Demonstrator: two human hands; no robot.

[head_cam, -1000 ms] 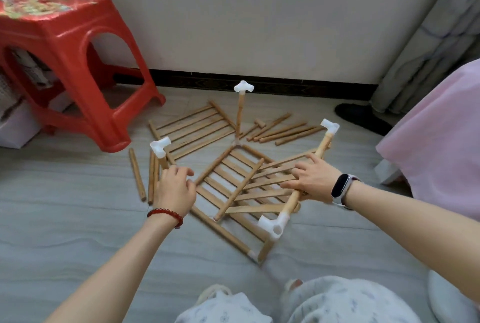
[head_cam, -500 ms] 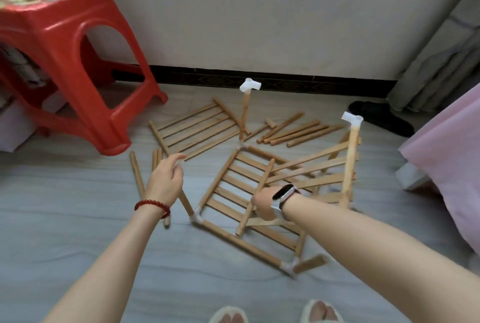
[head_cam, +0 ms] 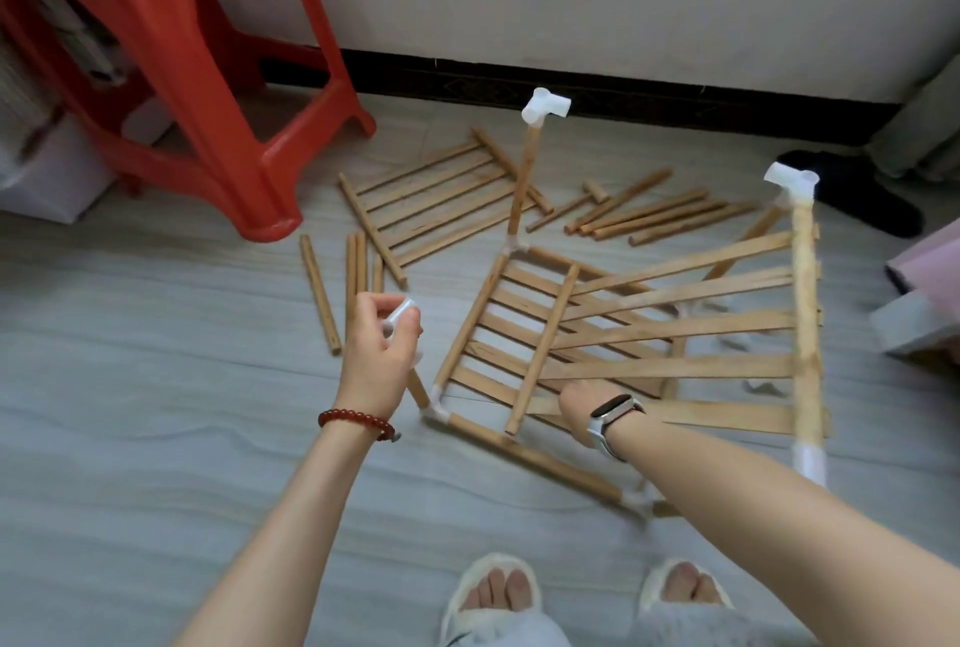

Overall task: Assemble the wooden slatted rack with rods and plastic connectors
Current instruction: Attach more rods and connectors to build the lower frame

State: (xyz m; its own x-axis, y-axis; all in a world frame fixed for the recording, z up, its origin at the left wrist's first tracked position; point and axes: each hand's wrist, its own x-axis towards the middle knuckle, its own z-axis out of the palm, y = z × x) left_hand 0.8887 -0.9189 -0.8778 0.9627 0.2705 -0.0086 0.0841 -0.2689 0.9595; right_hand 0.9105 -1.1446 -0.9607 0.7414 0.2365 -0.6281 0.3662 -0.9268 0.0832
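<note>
Head view | left hand [head_cam: 382, 350] pinches white connector [head_cam: 400, 313] atop near-left post [head_cam: 418, 389], long axis leaning up-left from its corner joint | right hand [head_cam: 579, 407], fingers hidden under slats, grip cannot be told | loose slat panel [head_cam: 691, 329] tilted over floor frame [head_cam: 524, 329], nearer right hand.

glossy red plastic stool [head_cam: 218, 90] | pale tan wooden slatted rack [head_cam: 597, 334] | translucent white plastic connectors [head_cam: 545, 106] | grey streaked floor [head_cam: 156, 438] | dark red bead bracelet [head_cam: 356, 418]
</note>
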